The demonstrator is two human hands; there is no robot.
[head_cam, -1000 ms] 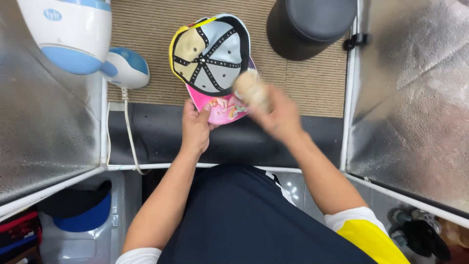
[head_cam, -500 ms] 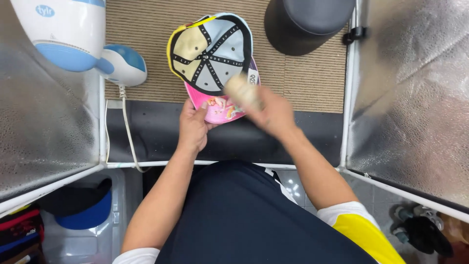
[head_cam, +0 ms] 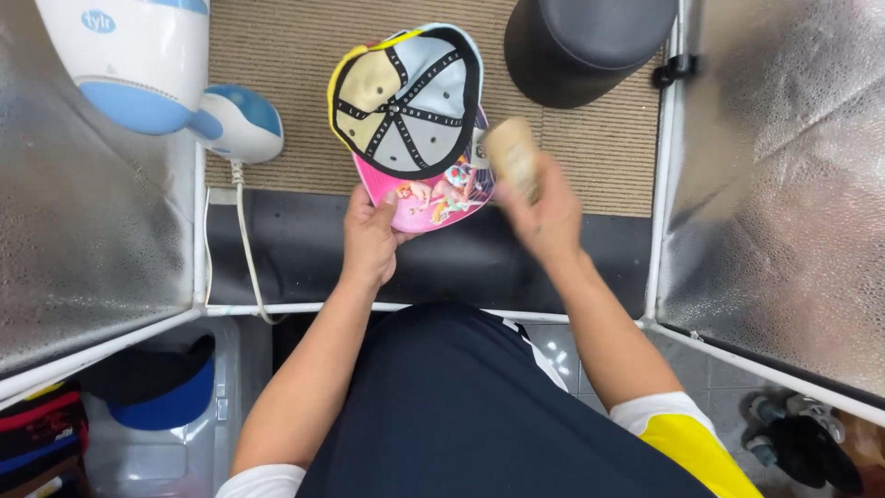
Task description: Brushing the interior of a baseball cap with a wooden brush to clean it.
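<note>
The left hand (head_cam: 371, 238) grips the pink printed brim of an upturned baseball cap (head_cam: 406, 106), thumb on the brim's underside, fingers hidden beneath it. The cap lies crown-down on a tan woven mat (head_cam: 286, 55); its inside panels show pale yellow, grey and light blue, divided by black seam tape meeting at the centre. The brim points toward the person and overhangs the dark front strip of the work surface (head_cam: 295, 254).

The right hand (head_cam: 548, 207) is closed around a small tan cylindrical object (head_cam: 513, 157), blurred in the frame; its exact kind cannot be told. It sits just beside the cap's right edge, at the junction of brim and crown; whether it touches the cap cannot be told.

A dark grey cylindrical container (head_cam: 590, 41) stands on the mat to the upper right, apart from the cap. A white and blue handheld appliance (head_cam: 241, 124) rests at the mat's left edge, its white cord (head_cam: 244, 249) trailing down over the front. A larger white and blue appliance body (head_cam: 138, 55) stands behind it. Reflective silver panels (head_cam: 784, 184) enclose both sides. Dark and blue caps in a clear bin (head_cam: 157, 397) lie at lower left.
</note>
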